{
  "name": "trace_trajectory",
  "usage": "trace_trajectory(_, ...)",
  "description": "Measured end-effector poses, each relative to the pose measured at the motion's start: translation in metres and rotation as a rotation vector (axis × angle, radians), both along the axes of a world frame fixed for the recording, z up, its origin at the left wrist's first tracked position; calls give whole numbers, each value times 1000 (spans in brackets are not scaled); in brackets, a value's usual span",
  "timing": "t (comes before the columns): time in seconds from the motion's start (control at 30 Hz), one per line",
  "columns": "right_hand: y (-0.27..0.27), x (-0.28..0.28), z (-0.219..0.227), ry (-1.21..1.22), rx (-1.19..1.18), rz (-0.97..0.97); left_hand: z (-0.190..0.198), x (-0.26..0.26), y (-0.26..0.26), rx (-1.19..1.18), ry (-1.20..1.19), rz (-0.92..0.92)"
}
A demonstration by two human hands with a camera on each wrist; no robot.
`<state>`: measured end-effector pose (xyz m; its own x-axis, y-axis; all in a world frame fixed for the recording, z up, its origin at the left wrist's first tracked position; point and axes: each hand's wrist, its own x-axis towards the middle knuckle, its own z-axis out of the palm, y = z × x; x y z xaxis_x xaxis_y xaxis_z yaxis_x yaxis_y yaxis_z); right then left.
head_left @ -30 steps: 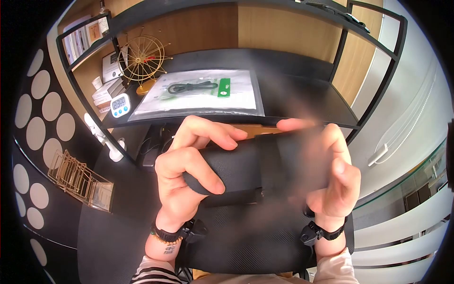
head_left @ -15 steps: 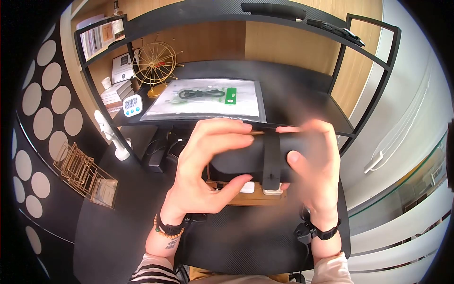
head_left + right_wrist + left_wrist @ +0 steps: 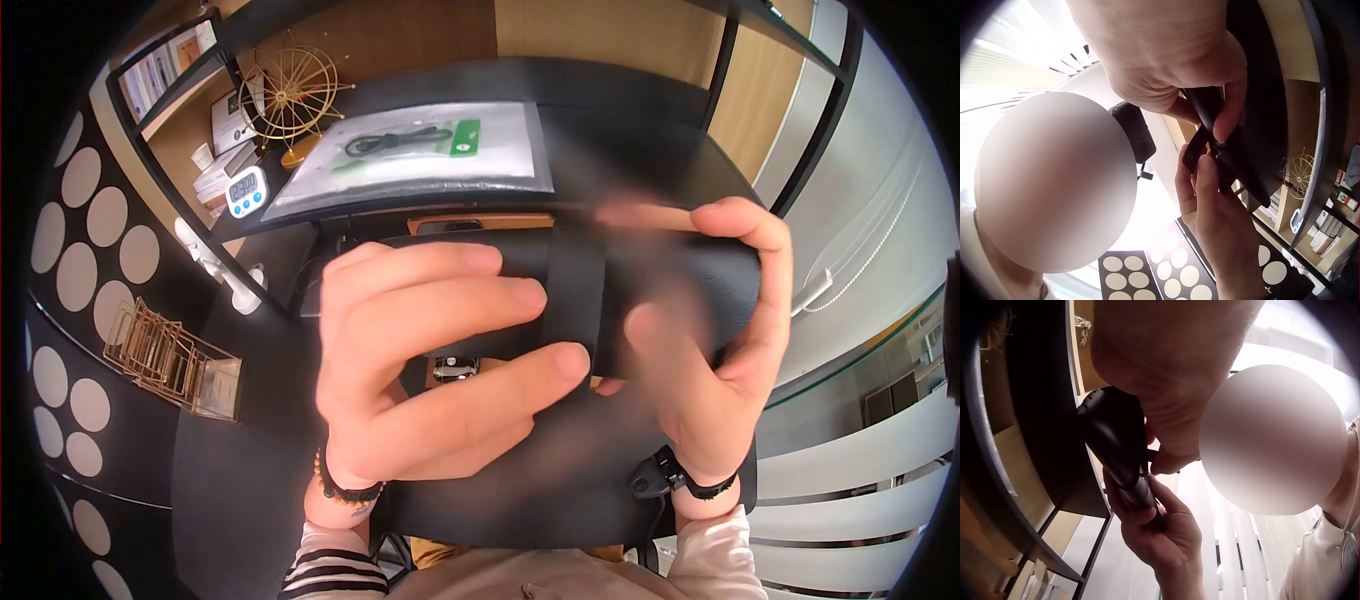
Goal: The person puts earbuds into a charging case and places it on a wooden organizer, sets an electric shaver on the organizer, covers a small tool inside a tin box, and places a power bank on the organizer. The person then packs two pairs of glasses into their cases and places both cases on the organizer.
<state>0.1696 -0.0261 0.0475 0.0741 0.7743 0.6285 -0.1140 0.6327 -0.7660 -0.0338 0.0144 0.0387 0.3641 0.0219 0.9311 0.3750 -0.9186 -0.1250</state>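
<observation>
Held up in front of the body is a black case [image 3: 735,285] with a broad black strap [image 3: 575,285] round its middle. My right hand [image 3: 735,385] grips its right end, thumb on the near face and fingers around the far side. The left hand [image 3: 430,350] lies over the left part, its fingertips by the strap. In the right wrist view, the thumb and fingers of that left hand [image 3: 1222,228] pinch a loose end of the strap [image 3: 1194,151]. The left wrist view shows the case [image 3: 1113,434] from below, with the right hand [image 3: 1166,537] around its lower end.
Behind the hands, a raised shelf carries a plastic bag [image 3: 510,165] with a cable, a white timer [image 3: 246,191] and a golden wheel ornament [image 3: 290,95]. A wire rack [image 3: 165,360] stands at left. Partly hidden under the case is a wooden tray [image 3: 480,224].
The left hand has turned, and its fingertips have moved right to the strap. The case has moved slightly right and up with the right hand. The head view has shifted, hiding the top shelf's items.
</observation>
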Motion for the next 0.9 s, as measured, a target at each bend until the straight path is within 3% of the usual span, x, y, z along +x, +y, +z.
trace_trajectory(0.1,-1,-1,0,-4,31,-3,-2,-2,5,67,14,-49)
trace_trajectory(0.37,-2,3,-3,18,58,-25,-1,-4,-6,73,81,93)
trace_trajectory(0.57,1,-1,-8,123,175,-70,-3,-6,4,185,120,98)
trace_trajectory(0.63,0,-11,5,366,241,306,-3,-5,2,189,144,121)
trace_trajectory(0.67,0,-9,1,367,238,304,-3,-4,1,194,164,145)
trace_trajectory(0.73,1,-4,-10,247,129,-37,-8,1,1,186,137,147)
trace_trajectory(0.9,1,7,-12,236,115,29,-1,-5,-7,71,176,99)
